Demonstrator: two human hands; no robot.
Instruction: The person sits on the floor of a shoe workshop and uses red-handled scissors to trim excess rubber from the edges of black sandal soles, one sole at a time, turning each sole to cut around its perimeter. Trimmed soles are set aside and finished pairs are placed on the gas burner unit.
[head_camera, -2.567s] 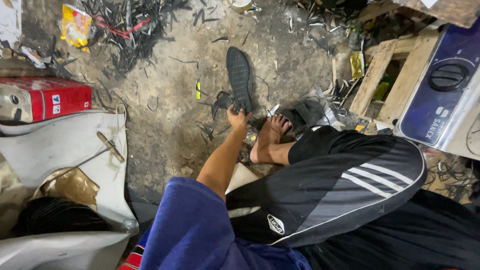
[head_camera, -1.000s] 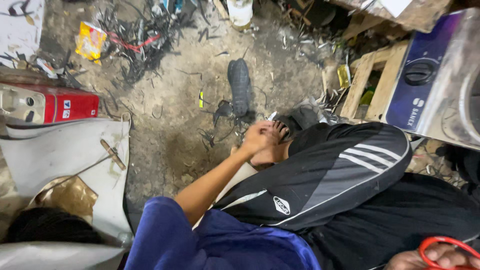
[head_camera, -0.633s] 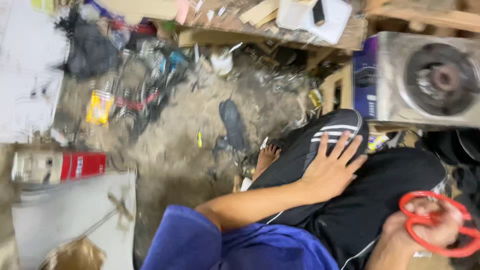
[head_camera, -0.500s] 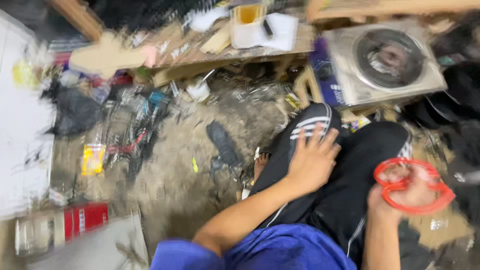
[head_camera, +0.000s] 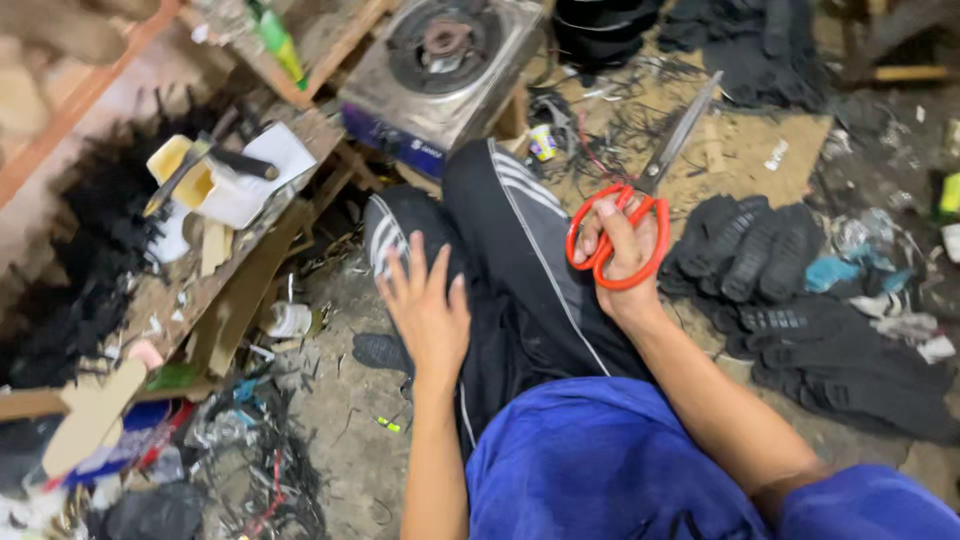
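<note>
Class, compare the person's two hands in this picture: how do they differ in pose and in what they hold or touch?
The right hand is closed, fingers through the red handles of the scissors; the left hand holds nothing. The left hand lies flat, fingers spread, on the black striped trouser knee; the right hand is raised off the leg, beside it. Both are bare and reach out from blue sleeves.

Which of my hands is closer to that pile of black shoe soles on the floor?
Right. The right hand, holding the red-handled scissors, is just beside the black soles; the left hand rests on the knee, farther away.
</note>
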